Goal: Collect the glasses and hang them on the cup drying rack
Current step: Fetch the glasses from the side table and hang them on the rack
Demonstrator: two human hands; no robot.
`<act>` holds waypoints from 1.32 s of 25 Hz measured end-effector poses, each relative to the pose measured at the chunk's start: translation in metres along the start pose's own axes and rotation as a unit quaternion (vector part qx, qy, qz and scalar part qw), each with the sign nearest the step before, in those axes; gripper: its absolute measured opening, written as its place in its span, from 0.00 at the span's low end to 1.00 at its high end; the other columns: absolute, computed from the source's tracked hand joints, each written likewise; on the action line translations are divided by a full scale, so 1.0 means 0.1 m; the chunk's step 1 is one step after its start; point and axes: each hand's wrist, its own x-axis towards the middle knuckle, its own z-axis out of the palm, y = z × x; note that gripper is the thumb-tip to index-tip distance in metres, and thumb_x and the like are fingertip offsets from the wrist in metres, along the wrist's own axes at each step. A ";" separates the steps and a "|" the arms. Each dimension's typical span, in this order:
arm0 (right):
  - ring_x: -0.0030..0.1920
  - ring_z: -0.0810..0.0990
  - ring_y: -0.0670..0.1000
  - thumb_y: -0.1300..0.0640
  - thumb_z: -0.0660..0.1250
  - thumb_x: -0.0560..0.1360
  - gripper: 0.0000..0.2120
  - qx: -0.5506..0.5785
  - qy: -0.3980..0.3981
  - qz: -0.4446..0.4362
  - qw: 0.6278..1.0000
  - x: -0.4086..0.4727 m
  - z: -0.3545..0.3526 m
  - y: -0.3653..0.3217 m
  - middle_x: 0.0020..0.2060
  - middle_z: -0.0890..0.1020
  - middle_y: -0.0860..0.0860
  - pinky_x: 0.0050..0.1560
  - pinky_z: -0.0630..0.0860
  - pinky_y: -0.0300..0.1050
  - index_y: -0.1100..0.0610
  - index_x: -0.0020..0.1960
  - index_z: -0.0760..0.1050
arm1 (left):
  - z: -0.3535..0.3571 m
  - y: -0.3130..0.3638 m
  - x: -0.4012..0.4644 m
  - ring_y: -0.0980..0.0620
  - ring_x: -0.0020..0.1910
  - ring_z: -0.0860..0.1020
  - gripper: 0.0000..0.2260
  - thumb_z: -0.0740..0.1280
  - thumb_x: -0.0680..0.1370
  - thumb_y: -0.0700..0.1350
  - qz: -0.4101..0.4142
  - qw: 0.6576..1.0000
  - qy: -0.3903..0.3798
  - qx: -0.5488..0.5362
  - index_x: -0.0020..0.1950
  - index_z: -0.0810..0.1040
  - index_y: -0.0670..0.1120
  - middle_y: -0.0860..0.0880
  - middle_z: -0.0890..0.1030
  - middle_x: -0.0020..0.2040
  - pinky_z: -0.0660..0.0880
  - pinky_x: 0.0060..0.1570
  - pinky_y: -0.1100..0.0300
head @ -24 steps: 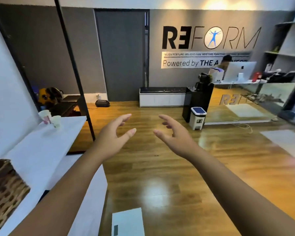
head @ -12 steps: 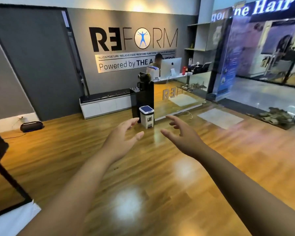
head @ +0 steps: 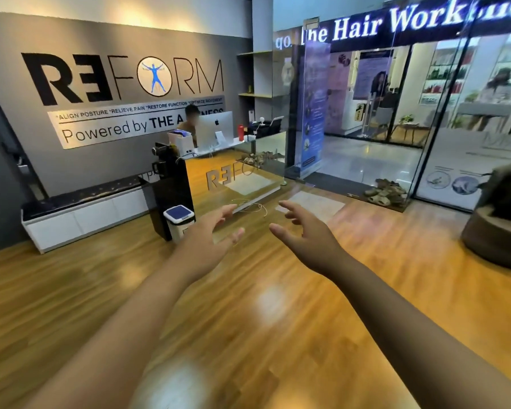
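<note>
Right now both my arms reach out in front of me over the wooden floor [head: 248, 320], and neither holds anything: my left hand [head: 207, 231] is released with its fingers loosely spread, and my right hand [head: 304, 231] is just as slack, fingers a little bent, the two near each other but apart. No glasses or cup drying rack show anywhere in my view, so I cannot tell where they are. Beyond my left hand stands a small white bin with a blue lid [head: 179, 221], just beside a black cabinet [head: 171, 196]. Farther back is the reception desk [head: 242, 169] carrying a silver computer [head: 214, 128], with a person seated behind it under the wall sign [head: 124, 81]. A low white bench [head: 83, 211] runs along the grey wall at left. At right, glass doors [head: 381, 113] face a hair salon.
</note>
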 end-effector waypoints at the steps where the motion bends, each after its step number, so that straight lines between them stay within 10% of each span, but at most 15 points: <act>1: 0.65 0.73 0.43 0.39 0.70 0.80 0.31 -0.006 0.010 0.009 1.000 0.10 -0.11 0.16 0.71 0.78 0.50 0.60 0.72 0.45 0.44 0.79 0.68 | 0.15 0.02 0.23 0.59 0.68 0.74 0.25 0.70 0.80 0.59 0.007 1.000 -0.010 -0.003 0.77 0.70 0.61 0.59 0.76 0.72 0.72 0.66 0.55; 33: 0.64 0.72 0.42 0.37 0.69 0.80 0.31 -0.175 0.356 0.278 0.875 2.54 -3.26 3.90 0.73 0.75 0.49 0.57 0.71 0.40 0.41 0.80 0.66 | 4.85 1.28 5.83 0.65 0.65 0.73 0.28 0.68 0.79 0.64 0.314 0.884 -0.306 -0.161 0.78 0.68 0.63 0.65 0.74 0.69 0.70 0.62 0.62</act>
